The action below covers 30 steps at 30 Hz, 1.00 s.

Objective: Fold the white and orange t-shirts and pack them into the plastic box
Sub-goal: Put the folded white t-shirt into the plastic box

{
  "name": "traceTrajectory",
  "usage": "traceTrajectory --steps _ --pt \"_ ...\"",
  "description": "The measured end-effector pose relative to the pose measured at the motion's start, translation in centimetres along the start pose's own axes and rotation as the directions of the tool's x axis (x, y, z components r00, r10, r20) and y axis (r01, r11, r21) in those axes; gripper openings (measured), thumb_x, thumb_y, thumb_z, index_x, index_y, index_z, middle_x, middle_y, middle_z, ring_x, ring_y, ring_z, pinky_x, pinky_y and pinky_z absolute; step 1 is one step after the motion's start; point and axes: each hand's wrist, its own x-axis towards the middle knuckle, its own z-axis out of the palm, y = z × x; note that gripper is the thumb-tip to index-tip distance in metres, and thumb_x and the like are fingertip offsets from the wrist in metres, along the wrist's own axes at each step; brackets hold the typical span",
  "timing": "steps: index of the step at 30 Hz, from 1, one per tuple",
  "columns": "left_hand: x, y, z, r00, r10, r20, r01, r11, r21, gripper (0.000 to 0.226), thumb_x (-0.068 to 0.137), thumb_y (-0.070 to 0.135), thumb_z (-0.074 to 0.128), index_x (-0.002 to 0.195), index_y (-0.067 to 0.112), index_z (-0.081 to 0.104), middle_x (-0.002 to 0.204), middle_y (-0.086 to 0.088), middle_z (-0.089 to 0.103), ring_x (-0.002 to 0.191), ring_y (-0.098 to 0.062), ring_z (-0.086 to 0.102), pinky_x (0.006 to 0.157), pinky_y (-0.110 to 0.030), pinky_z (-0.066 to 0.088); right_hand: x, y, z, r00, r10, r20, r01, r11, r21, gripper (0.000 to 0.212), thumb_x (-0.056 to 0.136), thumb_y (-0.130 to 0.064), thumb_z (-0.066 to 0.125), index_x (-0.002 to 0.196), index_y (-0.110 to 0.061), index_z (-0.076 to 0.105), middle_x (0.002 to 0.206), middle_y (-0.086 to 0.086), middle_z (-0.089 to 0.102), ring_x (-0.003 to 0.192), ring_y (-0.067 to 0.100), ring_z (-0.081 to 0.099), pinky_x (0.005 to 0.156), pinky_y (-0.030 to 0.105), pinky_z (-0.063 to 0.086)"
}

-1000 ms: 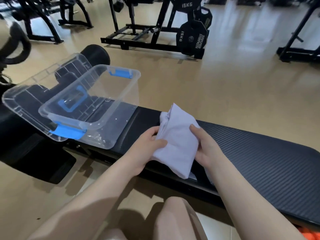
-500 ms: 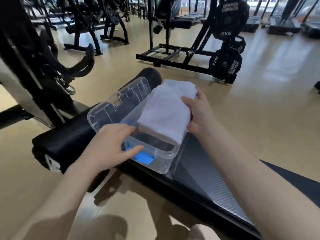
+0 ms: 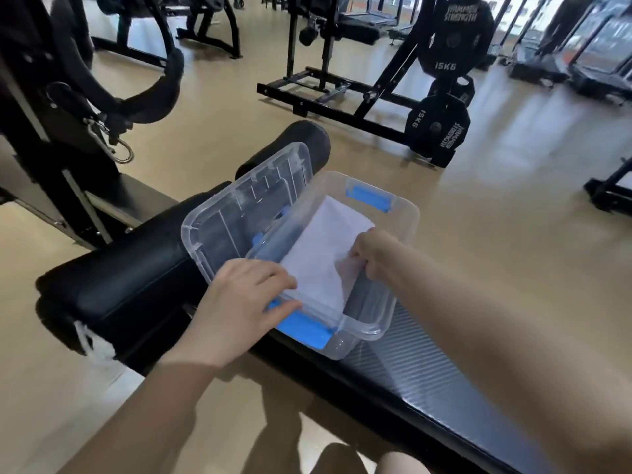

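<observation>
Right hand [image 3: 371,256] grips folded white t-shirt [image 3: 325,249], long axis along clear plastic box [image 3: 403,234]; left hand [image 3: 239,302], fingers straight, steadies near rim.

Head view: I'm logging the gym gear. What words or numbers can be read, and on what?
"15KG": upper weight plate, under a curved brand arc too blurred to read.
"15KG": lower weight plate, printed sideways.
"HAMMER STRENGTH": same lower plate, upside down, somewhat blurred.
Plastic box, lid, white t-shirt: no text.
</observation>
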Motion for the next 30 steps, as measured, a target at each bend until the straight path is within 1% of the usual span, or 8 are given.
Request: traceTrajectory --steps 2,5,8,14,18,21,25,30 --pt "0.0 -0.1 0.3 1.0 0.008 -0.02 -0.009 1.0 -0.009 0.032 0.081 0.043 0.052 0.082 0.017 0.07 0.083 0.005 0.069 0.08 -0.014 0.064 0.08 -0.025 0.034 0.3 0.2 -0.1 0.998 -0.042 0.039 0.054 0.92 -0.389 0.039 0.09 0.001 0.044 0.129 -0.002 0.043 0.124 0.021 0.05 0.104 0.031 0.055 0.075 0.034 0.045" --pt "0.0 -0.3 0.7 0.998 0.005 -0.065 -0.008 0.999 -0.041 0.031 0.081 0.042 0.053 0.08 0.016 0.07 0.082 0.005 0.069 0.082 -0.009 0.056 0.08 -0.025 0.034 0.7 0.8 0.8 0.964 -0.152 0.219 0.267 0.58 -0.77 0.067 0.09 -0.012 0.053 0.147 -0.009 0.017 0.154 0.015 0.017 0.138 0.034 0.028 0.105 0.04 0.033" --pt "-0.2 -0.1 1.0 0.994 -0.005 -0.109 -0.001 0.999 -0.048 0.03 0.08 0.041 0.054 0.079 0.015 0.071 0.081 0.004 0.069 0.082 -0.008 0.056 0.08 -0.027 0.036 0.6 1.7 2.1 0.9 -0.029 0.435 0.422 0.317 -0.85 0.089 0.089 -0.025 0.059 0.149 -0.018 -0.006 0.158 0.005 -0.014 0.144 0.029 0.017 0.111 0.04 0.028" --pt "-0.3 -0.1 1.5 0.981 -0.012 -0.191 0.001 0.998 -0.06 0.029 0.08 0.039 0.056 0.079 0.015 0.071 0.081 0.003 0.068 0.085 -0.007 0.052 0.083 -0.026 0.033 1.2 3.3 3.1 0.856 0.244 0.456 0.456 0.059 -0.888 0.065 0.099 -0.04 0.027 0.148 -0.017 -0.009 0.159 0.001 -0.003 0.144 0.029 0.013 0.116 0.042 0.018" --pt "-0.4 0.0 1.6 0.981 -0.042 -0.19 0.026 0.996 -0.084 0.028 0.08 0.039 0.056 0.08 0.015 0.071 0.082 0.003 0.068 0.085 -0.008 0.052 0.085 -0.026 0.034 1.9 3.0 3.2 0.861 0.217 0.46 0.414 0.226 -0.882 0.064 0.098 -0.051 0.021 0.15 -0.016 0.008 0.159 0.002 0.007 0.146 0.024 0.01 0.117 0.04 0.01" --pt "-0.6 0.2 1.5 0.987 -0.055 -0.148 0.041 0.994 -0.097 0.028 0.079 0.04 0.055 0.082 0.016 0.069 0.084 0.004 0.067 0.087 -0.008 0.054 0.086 -0.026 0.034 0.2 1.9 2.5 0.864 -0.159 0.478 0.501 0.36 -0.787 0.051 0.099 -0.041 0.031 0.139 -0.01 0.039 0.147 0.008 0.039 0.133 0.026 0.038 0.109 0.036 0.028" --pt "0.0 1.3 0.4 0.991 -0.064 -0.119 0.044 0.986 -0.164 0.033 0.081 0.041 0.053 0.095 0.015 0.068 0.091 0.001 0.066 0.092 -0.018 0.056 0.087 -0.032 0.042 -4.0 0.8 -0.5 0.691 -0.666 0.282 0.662 0.425 -0.618 0.026 0.095 -0.023 0.045 0.113 -0.012 0.06 0.11 0.008 0.068 0.099 0.025 0.062 0.089 0.043 0.048" --pt "2.0 6.8 0.3 0.971 0.071 -0.228 -0.145 0.933 -0.328 0.025 0.085 0.022 0.051 0.104 0.011 0.062 0.086 -0.005 0.064 0.078 -0.022 0.055 0.077 -0.03 0.043 -9.7 4.7 -6.3 0.654 -0.756 0.005 0.623 0.535 -0.571 0.017 0.092 -0.02 0.047 0.091 -0.018 0.063 0.081 -0.002 0.071 0.079 0.018 0.065 0.074 0.035 0.049"
